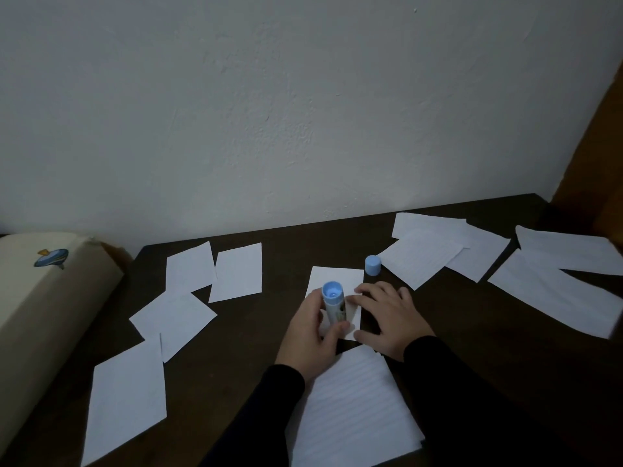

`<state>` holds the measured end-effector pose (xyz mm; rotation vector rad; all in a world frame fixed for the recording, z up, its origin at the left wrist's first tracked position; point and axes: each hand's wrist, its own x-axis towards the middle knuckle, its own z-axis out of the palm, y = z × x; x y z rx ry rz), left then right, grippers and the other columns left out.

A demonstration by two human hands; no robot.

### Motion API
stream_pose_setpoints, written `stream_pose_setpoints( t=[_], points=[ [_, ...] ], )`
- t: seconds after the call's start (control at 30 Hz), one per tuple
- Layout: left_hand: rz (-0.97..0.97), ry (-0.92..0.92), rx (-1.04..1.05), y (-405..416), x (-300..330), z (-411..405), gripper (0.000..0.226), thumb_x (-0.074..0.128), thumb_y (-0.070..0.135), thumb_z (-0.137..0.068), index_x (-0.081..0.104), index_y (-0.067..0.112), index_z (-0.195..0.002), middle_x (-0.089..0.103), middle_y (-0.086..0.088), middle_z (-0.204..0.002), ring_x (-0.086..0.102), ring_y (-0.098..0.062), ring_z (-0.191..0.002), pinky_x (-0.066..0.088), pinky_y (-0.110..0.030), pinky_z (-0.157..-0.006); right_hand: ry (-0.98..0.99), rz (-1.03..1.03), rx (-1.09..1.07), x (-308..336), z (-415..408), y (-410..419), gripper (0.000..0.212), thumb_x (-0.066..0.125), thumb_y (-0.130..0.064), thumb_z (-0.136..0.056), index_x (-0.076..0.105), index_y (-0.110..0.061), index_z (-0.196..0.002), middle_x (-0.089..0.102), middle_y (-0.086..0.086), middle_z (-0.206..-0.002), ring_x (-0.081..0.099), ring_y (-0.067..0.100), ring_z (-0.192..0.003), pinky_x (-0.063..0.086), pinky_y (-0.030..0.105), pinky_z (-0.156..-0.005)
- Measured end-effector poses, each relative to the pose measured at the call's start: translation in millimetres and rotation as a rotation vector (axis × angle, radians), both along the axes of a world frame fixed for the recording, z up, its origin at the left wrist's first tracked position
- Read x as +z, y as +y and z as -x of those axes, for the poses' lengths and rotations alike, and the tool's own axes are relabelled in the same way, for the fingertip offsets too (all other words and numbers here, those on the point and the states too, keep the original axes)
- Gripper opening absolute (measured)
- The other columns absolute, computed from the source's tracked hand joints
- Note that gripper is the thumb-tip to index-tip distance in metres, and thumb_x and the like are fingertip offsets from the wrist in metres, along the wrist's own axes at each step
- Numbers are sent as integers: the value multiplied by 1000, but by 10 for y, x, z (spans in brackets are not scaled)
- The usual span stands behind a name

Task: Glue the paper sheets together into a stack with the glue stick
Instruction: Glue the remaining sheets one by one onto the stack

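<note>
The left hand point(308, 326) grips the uncapped glue stick point(333, 303) upright, its open end facing up, probably paused between strokes. The right hand point(387, 315) lies flat and open, grasping nothing, pinning the small paper sheet point(337, 278) to the dark table point(256, 332), likely so it will not slide. The blue cap point(373, 264) stands at about one o'clock from the glue stick, just beyond the sheet's corner. A lined stack point(354, 409) lies at six o'clock.

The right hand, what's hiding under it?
The right hand lies flat on the small paper sheet and the dark table. The sheet's right edge is covered; anything else underneath cannot be seen.
</note>
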<state>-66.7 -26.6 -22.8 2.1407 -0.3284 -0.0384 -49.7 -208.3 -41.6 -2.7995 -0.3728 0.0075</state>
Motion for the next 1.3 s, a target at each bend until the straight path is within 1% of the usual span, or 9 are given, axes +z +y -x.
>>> stream_pose_setpoints(
  t=[0.23, 0.37, 0.5, 0.6, 0.73, 0.87, 0.97, 1.07, 1.3],
  points=[
    [14, -1, 89, 181, -8, -35, 49, 66, 19, -88, 38, 48, -116, 46, 29, -111, 47, 12, -102, 39, -12, -80, 11, 15, -4, 0, 0, -3, 63, 52, -54, -84, 35, -37, -142, 27, -14, -148, 19, 12, -137, 15, 42, -112],
    [65, 25, 175, 269, -85, -60, 50, 65, 18, -89, 38, 42, -122, 45, 23, -119, 47, 3, -107, 40, -21, -93, 11, 12, -6, 0, 3, 4, 63, 52, -54, -84, 35, -38, -142, 28, -14, -148, 19, 11, -137, 13, 42, -112],
    [119, 26, 210, 294, -143, -86, 47, 66, 19, -88, 42, 33, -126, 50, 16, -125, 48, -3, -115, 43, -27, -97, 25, 11, -6, 11, 2, 6, 63, 52, -54, -84, 35, -37, -142, 27, -14, -148, 18, 12, -138, 13, 44, -114],
    [287, 60, 299, 293, -104, -68, 50, 64, 19, -90, 38, 35, -129, 50, 18, -117, 49, -2, -109, 43, -28, -94, 26, 7, -9, 11, 7, 13, 62, 52, -54, -85, 35, -37, -142, 26, -14, -149, 17, 11, -139, 11, 45, -114],
    [634, 129, 439, 340, -43, -96, 37, 62, 23, -91, 45, 27, -124, 59, 5, -114, 57, -8, -105, 47, -30, -90, 34, 19, -13, 28, 5, 22, 62, 52, -55, -86, 35, -38, -143, 24, -13, -151, 15, 12, -140, 9, 46, -115],
    [785, 147, 585, 370, -14, -193, 41, 62, 28, -91, 47, 22, -128, 59, -4, -117, 58, -21, -110, 48, -40, -97, 61, 2, -2, 38, 7, 13, 62, 53, -55, -84, 36, -39, -142, 22, -14, -152, 13, 12, -141, 8, 48, -116],
    [642, 109, 546, 283, 65, -285, 38, 62, 27, -91, 42, 26, -124, 58, 7, -109, 57, -15, -108, 48, -33, -90, 76, -32, 8, 50, 13, 7, 59, 52, -58, -85, 37, -41, -140, 25, -14, -150, 14, 11, -140, 5, 51, -117],
    [422, 79, 430, 87, 166, -413, 45, 64, 22, -91, 42, 25, -130, 54, 12, -113, 52, -8, -108, 43, -27, -88, 51, -59, -30, 51, 8, 24, 57, 46, -59, -90, 34, -40, -142, 26, -12, -148, 16, 11, -140, 6, 47, -116],
    [135, 33, 207, -414, 239, -723, 37, 65, 19, -88, 48, 28, -120, 59, 6, -121, 55, -7, -107, 46, -27, -90, 33, -45, -75, 9, -19, 28, 58, 44, -57, -90, 36, -35, -143, 25, -12, -151, 16, 13, -140, 10, 40, -115]
  ],
)
